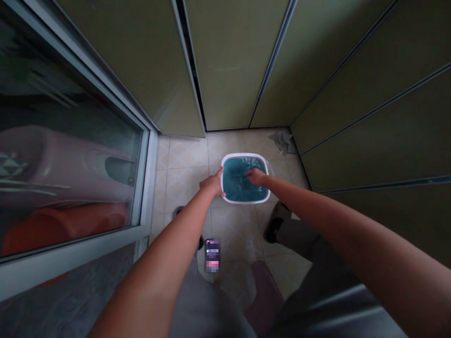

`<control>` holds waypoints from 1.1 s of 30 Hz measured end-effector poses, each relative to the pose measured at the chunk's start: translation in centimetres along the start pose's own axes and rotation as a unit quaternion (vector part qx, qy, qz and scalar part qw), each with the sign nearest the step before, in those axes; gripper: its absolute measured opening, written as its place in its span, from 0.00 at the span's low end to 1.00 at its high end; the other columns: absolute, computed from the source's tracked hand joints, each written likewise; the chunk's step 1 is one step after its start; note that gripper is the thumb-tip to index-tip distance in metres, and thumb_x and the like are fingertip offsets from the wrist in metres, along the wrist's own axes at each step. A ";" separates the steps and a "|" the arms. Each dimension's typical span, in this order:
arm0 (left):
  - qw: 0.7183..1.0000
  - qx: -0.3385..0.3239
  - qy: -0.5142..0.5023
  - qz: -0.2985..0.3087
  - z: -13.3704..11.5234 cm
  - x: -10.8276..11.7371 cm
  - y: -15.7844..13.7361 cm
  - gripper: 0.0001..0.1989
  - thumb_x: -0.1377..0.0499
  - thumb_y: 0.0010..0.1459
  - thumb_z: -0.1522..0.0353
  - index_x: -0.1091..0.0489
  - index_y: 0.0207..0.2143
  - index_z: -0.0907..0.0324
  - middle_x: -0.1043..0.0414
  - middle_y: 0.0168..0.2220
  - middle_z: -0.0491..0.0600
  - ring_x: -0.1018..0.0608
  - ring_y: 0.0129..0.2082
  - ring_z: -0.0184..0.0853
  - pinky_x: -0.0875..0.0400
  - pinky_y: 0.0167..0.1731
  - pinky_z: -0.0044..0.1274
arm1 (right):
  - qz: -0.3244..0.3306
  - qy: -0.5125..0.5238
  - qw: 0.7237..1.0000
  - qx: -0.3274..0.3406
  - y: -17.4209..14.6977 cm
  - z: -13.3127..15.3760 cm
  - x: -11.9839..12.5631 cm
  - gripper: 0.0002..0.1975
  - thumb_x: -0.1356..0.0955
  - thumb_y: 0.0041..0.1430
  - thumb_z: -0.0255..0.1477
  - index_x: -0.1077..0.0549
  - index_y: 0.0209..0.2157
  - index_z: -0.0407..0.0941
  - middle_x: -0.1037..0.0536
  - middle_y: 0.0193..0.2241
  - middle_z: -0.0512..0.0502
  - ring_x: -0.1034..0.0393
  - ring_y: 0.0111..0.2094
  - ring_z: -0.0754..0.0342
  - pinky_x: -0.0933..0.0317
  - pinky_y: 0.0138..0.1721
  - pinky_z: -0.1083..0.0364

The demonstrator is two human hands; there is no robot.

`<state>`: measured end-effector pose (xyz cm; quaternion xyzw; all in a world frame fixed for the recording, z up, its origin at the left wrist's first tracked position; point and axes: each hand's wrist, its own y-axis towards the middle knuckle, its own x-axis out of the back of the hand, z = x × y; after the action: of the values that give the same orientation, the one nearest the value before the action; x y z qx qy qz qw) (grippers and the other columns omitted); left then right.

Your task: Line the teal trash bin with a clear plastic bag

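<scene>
A basin [245, 202] with a white rim and blue-green inside stands on the tiled floor in front of me. Water [234, 180] appears to fill it, with shiny ripples along the far and right sides. My left hand [213, 184] grips the rim at the left, thumb and fingers spread along the edge. Over the right half of the basin, my right hand [256, 176] reaches in with its fingers curled together at the water. Whatever those fingers hold, if anything, is too small to make out.
A phone [212, 256] with a lit, blurred screen lies on the floor between my feet. A grey cloth [283, 142] lies in the far right corner. Cabinet panels [229, 65] close off the back and right. At left is a framed glass door [144, 178]; a pinkish stool [264, 295] is below me.
</scene>
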<state>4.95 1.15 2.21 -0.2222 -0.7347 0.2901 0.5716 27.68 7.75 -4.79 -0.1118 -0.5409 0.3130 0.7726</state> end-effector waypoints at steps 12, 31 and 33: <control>0.961 -0.149 0.201 -0.119 -1.3 -2.6 0.9 0.24 0.41 0.60 0.61 0.25 0.57 0.59 0.53 0.75 0.55 0.54 0.74 0.56 0.64 0.70 0.48 | 0.058 -0.346 0.916 0.197 -5.5 -2.7 0.1 0.17 0.32 0.64 0.40 0.16 0.40 0.43 0.18 0.44 0.33 0.33 0.60 0.36 0.66 0.71 0.36; 0.966 -0.153 0.177 -0.114 -0.2 -3.2 1.4 0.20 0.43 0.62 0.62 0.22 0.54 0.57 0.53 0.75 0.53 0.55 0.75 0.55 0.65 0.70 0.46 | 0.181 -0.112 0.969 0.128 -7.7 0.5 -1.8 0.32 0.39 0.65 0.58 0.19 0.53 0.51 0.19 0.51 0.37 0.26 0.56 0.37 0.35 0.55 0.42; 0.965 -0.160 0.174 -0.111 -0.4 -3.2 1.5 0.20 0.43 0.62 0.62 0.22 0.54 0.57 0.53 0.75 0.54 0.55 0.75 0.54 0.65 0.70 0.46 | 0.168 -0.077 0.977 0.107 -6.9 0.2 -1.6 0.32 0.40 0.66 0.57 0.17 0.47 0.48 0.18 0.48 0.36 0.24 0.53 0.37 0.33 0.53 0.45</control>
<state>6.13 0.22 -1.06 -0.2744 -0.6808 0.0605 0.6764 29.67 1.37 -2.42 -0.0933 -0.5353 0.5022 0.6727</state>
